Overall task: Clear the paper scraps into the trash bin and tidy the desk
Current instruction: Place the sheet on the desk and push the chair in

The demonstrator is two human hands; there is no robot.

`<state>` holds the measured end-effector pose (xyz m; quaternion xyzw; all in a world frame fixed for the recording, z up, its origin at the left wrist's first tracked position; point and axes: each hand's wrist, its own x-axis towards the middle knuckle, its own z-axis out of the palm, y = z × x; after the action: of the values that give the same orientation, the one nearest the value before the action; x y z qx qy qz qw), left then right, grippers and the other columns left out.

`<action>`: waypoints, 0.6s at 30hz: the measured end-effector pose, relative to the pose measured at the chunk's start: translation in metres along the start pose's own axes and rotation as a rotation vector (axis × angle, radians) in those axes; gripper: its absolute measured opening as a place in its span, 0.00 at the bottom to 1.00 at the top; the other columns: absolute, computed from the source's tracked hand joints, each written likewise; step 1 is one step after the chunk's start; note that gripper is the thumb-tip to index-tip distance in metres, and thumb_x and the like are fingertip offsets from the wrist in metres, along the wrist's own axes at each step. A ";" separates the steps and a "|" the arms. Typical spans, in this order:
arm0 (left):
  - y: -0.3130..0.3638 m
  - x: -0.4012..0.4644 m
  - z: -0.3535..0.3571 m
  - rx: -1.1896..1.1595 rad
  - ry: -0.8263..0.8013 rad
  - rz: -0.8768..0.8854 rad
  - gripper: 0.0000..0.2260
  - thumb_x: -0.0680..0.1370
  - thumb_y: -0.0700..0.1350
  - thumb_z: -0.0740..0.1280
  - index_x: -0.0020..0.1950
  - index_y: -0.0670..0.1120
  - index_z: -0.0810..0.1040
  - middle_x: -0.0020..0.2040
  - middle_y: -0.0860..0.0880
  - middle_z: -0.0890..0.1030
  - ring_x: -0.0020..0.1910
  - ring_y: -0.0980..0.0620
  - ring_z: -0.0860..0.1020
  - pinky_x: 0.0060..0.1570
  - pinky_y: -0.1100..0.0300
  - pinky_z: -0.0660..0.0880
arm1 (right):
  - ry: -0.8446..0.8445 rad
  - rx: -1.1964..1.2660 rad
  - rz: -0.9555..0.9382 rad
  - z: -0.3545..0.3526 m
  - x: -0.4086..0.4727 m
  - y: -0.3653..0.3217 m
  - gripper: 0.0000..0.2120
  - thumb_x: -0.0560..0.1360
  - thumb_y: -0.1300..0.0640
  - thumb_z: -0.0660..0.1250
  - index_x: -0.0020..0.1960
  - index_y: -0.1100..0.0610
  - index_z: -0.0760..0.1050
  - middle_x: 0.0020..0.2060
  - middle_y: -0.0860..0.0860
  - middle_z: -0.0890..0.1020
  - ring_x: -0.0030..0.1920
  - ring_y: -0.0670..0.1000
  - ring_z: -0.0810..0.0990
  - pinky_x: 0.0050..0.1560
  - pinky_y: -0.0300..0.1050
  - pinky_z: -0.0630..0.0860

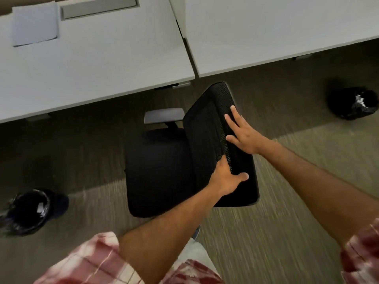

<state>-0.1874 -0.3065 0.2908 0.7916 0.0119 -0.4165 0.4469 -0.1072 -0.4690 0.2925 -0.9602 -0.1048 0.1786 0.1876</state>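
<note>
A black office chair (162, 171) stands on the carpet in front of the white desk (92, 64). My left hand (225, 179) grips the top edge of its mesh backrest (207, 124), thumb over the back. My right hand (244, 134) lies flat on the back of the backrest, fingers spread. A black-lined trash bin (30, 212) with paper scraps inside sits on the floor at the left. A white sheet of paper (34, 24) lies on the desk at the far left.
A second white desk (276, 31) adjoins on the right. Another black-lined bin (352, 103) with crumpled paper stands on the floor at the far right. A grey cable tray cover (98, 7) is set into the left desk. The chair's grey armrest (164, 115) points toward the desk.
</note>
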 end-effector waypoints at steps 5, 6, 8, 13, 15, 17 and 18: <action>0.001 0.006 0.020 0.045 0.017 -0.033 0.56 0.69 0.63 0.74 0.80 0.45 0.38 0.82 0.44 0.43 0.80 0.44 0.49 0.76 0.47 0.57 | 0.164 0.032 -0.036 0.012 -0.002 -0.012 0.31 0.82 0.60 0.61 0.79 0.67 0.50 0.79 0.65 0.45 0.80 0.62 0.41 0.78 0.64 0.40; 0.002 0.006 0.022 0.036 0.022 -0.037 0.58 0.68 0.64 0.75 0.80 0.45 0.37 0.81 0.43 0.42 0.80 0.44 0.47 0.76 0.47 0.55 | 0.176 0.032 -0.029 0.013 -0.002 -0.014 0.31 0.82 0.60 0.61 0.79 0.67 0.51 0.79 0.65 0.45 0.80 0.62 0.41 0.78 0.64 0.39; 0.003 0.005 0.024 0.031 0.035 -0.039 0.61 0.66 0.64 0.76 0.80 0.45 0.35 0.81 0.42 0.40 0.80 0.44 0.44 0.77 0.47 0.52 | 0.186 0.011 -0.023 0.017 -0.003 -0.017 0.31 0.82 0.59 0.60 0.79 0.67 0.51 0.79 0.65 0.44 0.80 0.61 0.40 0.77 0.65 0.40; -0.001 0.001 0.016 0.142 0.001 -0.031 0.64 0.64 0.59 0.79 0.79 0.45 0.33 0.80 0.40 0.39 0.80 0.41 0.42 0.76 0.43 0.51 | 0.173 -0.023 0.164 0.032 -0.013 -0.030 0.31 0.82 0.53 0.59 0.81 0.58 0.51 0.81 0.57 0.44 0.77 0.70 0.38 0.71 0.72 0.56; 0.001 -0.005 0.017 0.216 -0.015 -0.055 0.64 0.64 0.54 0.80 0.78 0.43 0.33 0.80 0.39 0.39 0.79 0.40 0.42 0.76 0.41 0.50 | 0.159 -0.034 0.239 0.038 -0.020 -0.038 0.31 0.82 0.52 0.58 0.81 0.56 0.50 0.81 0.55 0.42 0.77 0.71 0.37 0.69 0.74 0.57; -0.002 -0.012 0.015 0.237 -0.054 -0.081 0.63 0.64 0.49 0.80 0.78 0.43 0.32 0.80 0.39 0.38 0.79 0.40 0.41 0.76 0.41 0.49 | 0.139 -0.022 0.286 0.045 -0.028 -0.047 0.31 0.83 0.51 0.56 0.81 0.55 0.47 0.81 0.54 0.40 0.77 0.69 0.36 0.71 0.76 0.55; -0.007 -0.015 0.012 0.240 -0.074 -0.079 0.63 0.64 0.48 0.81 0.78 0.43 0.32 0.80 0.39 0.37 0.79 0.40 0.40 0.76 0.41 0.49 | 0.131 -0.026 0.297 0.049 -0.031 -0.051 0.31 0.83 0.50 0.56 0.81 0.55 0.47 0.81 0.55 0.39 0.77 0.69 0.35 0.71 0.76 0.54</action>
<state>-0.2079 -0.3055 0.2935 0.8223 -0.0232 -0.4613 0.3325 -0.1606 -0.4150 0.2801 -0.9770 0.0485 0.1400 0.1533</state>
